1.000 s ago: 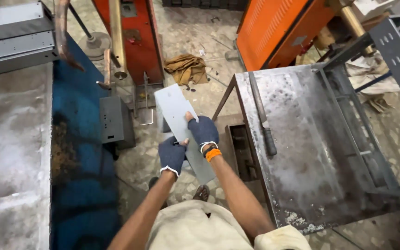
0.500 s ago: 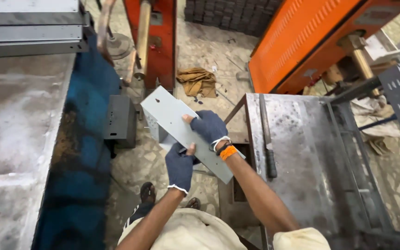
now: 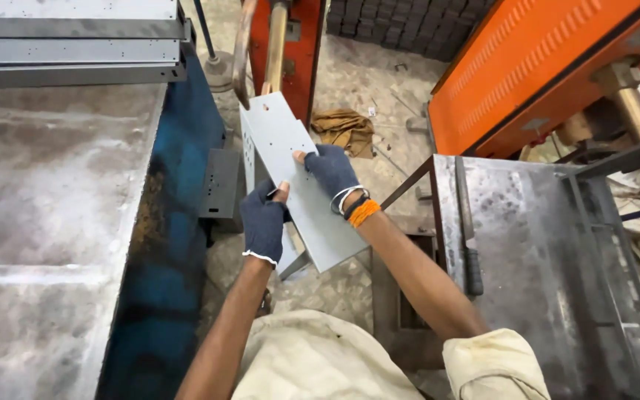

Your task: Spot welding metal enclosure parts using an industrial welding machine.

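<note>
in the head view, both hands wear dark blue fingerless gloves and grip a pale grey sheet-metal panel (image 3: 290, 178), a bent piece with small punched holes and a folded edge, held tilted in the air between the two work surfaces. the left hand (image 3: 263, 221) is clenched around the panel's lower left edge, thumb on top of the sheet. the right hand (image 3: 331, 172) lies on the panel's upper face near its right edge, fingers spread and pressing on the metal, with an orange band (image 3: 364, 212) and thin bangles at the wrist. the top end of the panel reaches up just below the curved copper arm (image 3: 242, 52) of the orange-red machine (image 3: 290, 37) standing behind it. to the left is a large worn steel table (image 3: 46, 222) with a blue side, and stacked grey metal sections (image 3: 75, 37) lie at its far end. to the right is a second scuffed steel bench (image 3: 527, 252) with a long dark file-like tool (image 3: 468, 222) lying on it. behind that bench stands an orange louvred cabinet (image 3: 527, 67). a crumpled brownish rag (image 3: 346, 130) lies on the speckled floor beyond the panel.
</note>
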